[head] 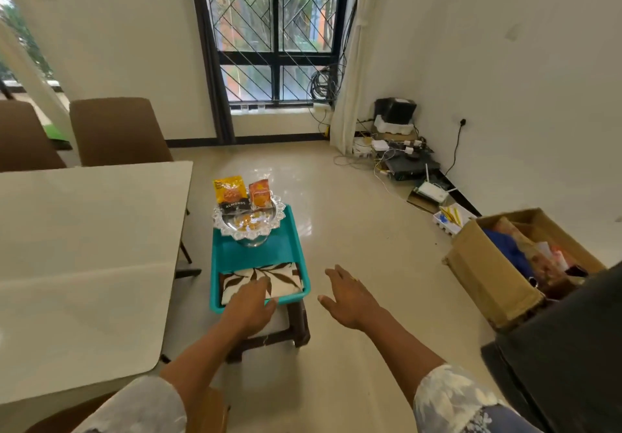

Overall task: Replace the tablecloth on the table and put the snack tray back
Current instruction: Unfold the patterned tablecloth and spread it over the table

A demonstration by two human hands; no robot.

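A teal tray (266,254) sits on a dark stool (296,328) to the right of the bare white table (84,247). In the tray's near end lies a folded cream tablecloth with brown leaves (282,277). At its far end stands a glass snack dish (249,225) holding a yellow almond packet (230,193) and an orange packet (260,193). My left hand (250,308) reaches over the tray's near rim, fingers on the folded cloth; whether it grips the cloth I cannot tell. My right hand (348,294) hovers open to the right of the tray, touching nothing.
Two brown chairs (117,133) stand behind the table. An open cardboard box (498,284) of items sits on the floor at right, beside a dark piece of furniture (565,348). Routers and cables (404,156) clutter the far right corner below the window.
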